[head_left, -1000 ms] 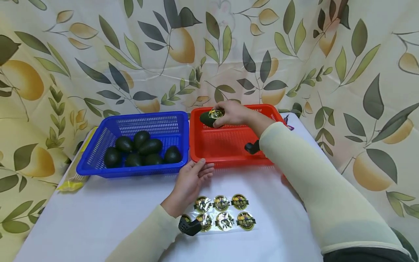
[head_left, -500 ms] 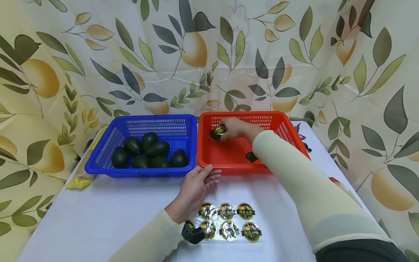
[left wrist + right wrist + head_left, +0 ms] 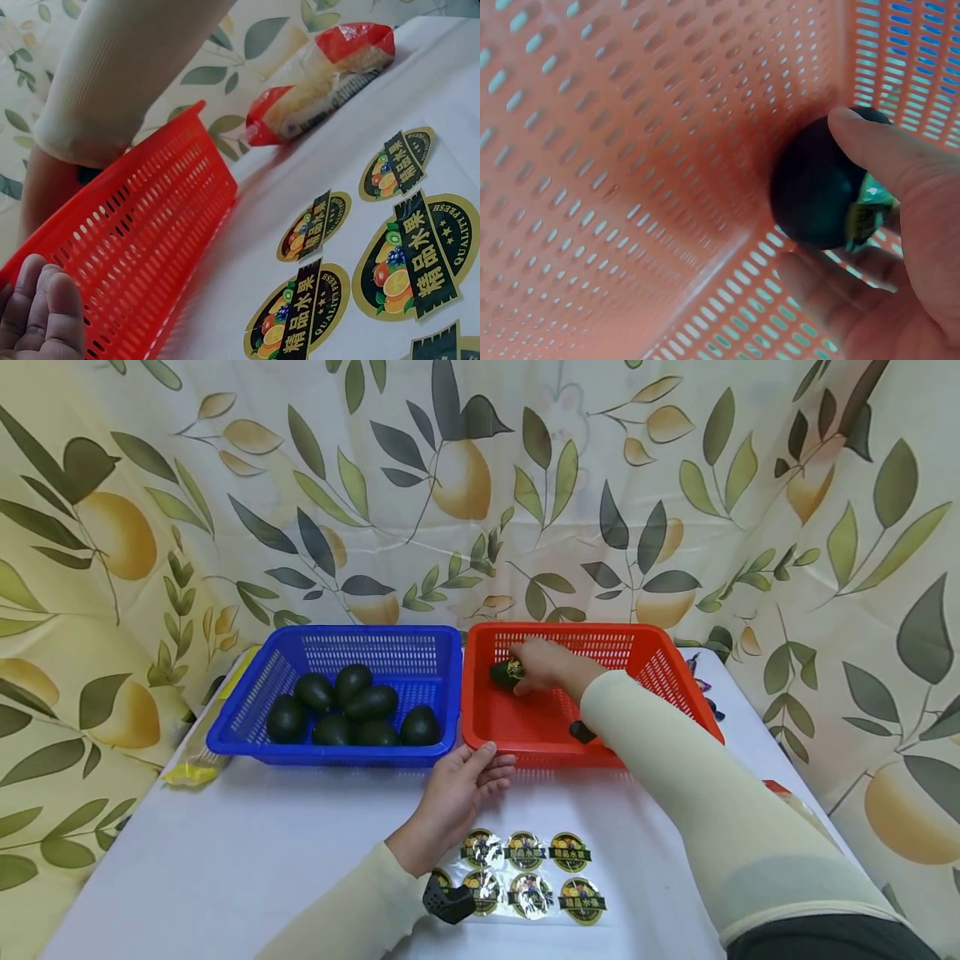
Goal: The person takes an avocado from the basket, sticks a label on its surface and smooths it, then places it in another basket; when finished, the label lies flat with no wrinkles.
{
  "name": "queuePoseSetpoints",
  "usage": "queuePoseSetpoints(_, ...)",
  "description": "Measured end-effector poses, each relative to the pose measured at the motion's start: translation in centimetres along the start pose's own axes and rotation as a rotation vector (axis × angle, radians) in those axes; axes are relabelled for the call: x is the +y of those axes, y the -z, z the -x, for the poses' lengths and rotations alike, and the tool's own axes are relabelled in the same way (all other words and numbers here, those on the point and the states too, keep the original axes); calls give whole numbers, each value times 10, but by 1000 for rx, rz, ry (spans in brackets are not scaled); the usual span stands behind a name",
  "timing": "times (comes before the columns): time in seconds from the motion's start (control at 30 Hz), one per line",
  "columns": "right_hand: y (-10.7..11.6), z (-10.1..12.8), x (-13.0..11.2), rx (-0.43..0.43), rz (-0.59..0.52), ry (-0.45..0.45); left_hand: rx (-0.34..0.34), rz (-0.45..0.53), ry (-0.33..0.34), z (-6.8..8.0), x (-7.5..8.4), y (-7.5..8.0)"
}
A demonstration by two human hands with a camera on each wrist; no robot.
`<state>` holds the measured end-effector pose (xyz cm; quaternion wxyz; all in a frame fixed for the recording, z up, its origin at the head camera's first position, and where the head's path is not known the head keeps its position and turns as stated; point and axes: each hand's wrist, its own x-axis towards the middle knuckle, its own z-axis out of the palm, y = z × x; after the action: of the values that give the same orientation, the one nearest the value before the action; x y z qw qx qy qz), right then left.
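Red basket (image 3: 675,681): plastic mesh, landmark for this entry; stands on the white desk (image 3: 225,860).
Avocado with sticker (image 3: 505,673): dark fruit low in the far-left corner of the red basket, at or just above the floor; a gold-green label shows on it.
Right hand (image 3: 543,664): reaches into the red basket; thumb and fingers (image 3: 885,154) curl round the avocado with sticker, a grasp not yet let go.
Left hand (image 3: 457,793): just in front of the red basket's near-left corner, fingers relaxed and straight, tips touching the rim; holds nothing.
Blue basket (image 3: 247,714): touching or just left of the red basket; holds seven or so dark avocados (image 3: 352,710), no label visible on them.
Sticker sheet (image 3: 532,874): in front of the red basket, on the desk; round fruit labels in two rows.
Snack packet (image 3: 322,82): right of the red basket, near the desk edge.
Step in hand (judged): setting a labelled fruit down in the red basket.
Next move calls for (judged): loosening the right hand's hold, then a bare fruit from the blue basket and a fresh label from the sheet.
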<state>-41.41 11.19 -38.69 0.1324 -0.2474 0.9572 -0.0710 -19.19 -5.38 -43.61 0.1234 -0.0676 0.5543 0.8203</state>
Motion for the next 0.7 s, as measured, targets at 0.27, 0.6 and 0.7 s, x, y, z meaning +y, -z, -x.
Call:
queuePoseSetpoints(0.27, 11, 16, -3, 37, 12, 5, 6, -34, 8, -1, 3, 1)
queuePoseSetpoints(0.6, 52, 41, -22, 25, -11, 85, 34, -133, 42, 17, 8, 33)
queuePoseSetpoints(0.7, 61, 49, -40, 22, -52, 170, 104, -94, 39, 25, 10, 46)
